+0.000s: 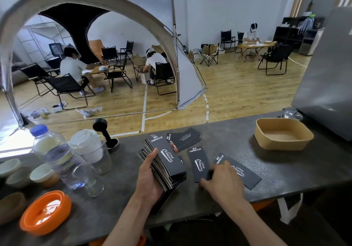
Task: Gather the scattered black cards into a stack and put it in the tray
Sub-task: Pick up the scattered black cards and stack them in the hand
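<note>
Near left: orange lid (45, 212), water bottle (55, 154), clear cups (95, 154); knock hazard if an elbow swings wide.
Centre: left hand (150, 181) grips the fanned card stack (165, 164), edges uneven; a loosened thumb could spill it.
Far centre: loose card pile (183, 139), not yet gathered.
Right of centre: right hand (222, 183), fingers bent, presses on two loose cards (200, 166); flat cards may slide rather than lift.
Far right: tan tray (283, 136), holding nothing; well apart from the stack
</note>
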